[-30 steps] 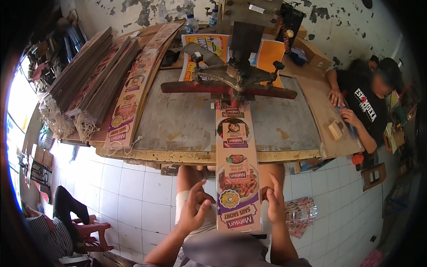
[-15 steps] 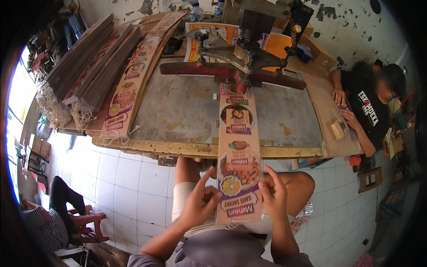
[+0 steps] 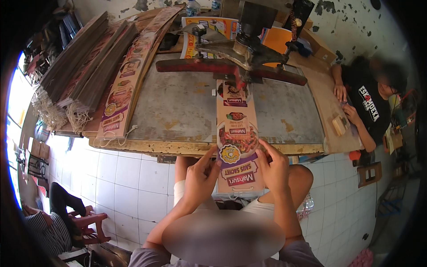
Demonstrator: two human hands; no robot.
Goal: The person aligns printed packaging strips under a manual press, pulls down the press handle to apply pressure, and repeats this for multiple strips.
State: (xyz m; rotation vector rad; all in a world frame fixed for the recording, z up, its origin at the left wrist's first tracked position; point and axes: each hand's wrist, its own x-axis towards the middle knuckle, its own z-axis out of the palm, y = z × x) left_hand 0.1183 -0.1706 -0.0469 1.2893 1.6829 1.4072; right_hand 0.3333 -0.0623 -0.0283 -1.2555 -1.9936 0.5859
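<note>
A long printed strip [image 3: 237, 113] is lying across the front edge of the bench [image 3: 178, 116], its far end reaching beneath the press [image 3: 240, 53] and its near end overhanging the person's lap. It is carrying upside-down lettering: pale words on a maroon label, a purple band, a scalloped yellow badge and pictures of food dishes. The left hand [image 3: 201, 179] is pinching the strip's left edge between thumb and fingers; the right hand [image 3: 273, 170] is pinching the right edge opposite.

The press's red crossbar [image 3: 193, 67] is spanning the bench and covering the strip's far end. To the left, similarly printed strips [image 3: 121, 95] are lying flat, beside tied bundles [image 3: 78, 66] trailing pale strings. Behind the press, a yellow-and-blue printed sheet [image 3: 229, 24] is showing large lettering, partly hidden. On the right, a co-worker [image 3: 371, 95] is wearing a black shirt with white lettering, near a small wooden block [image 3: 341, 125].
</note>
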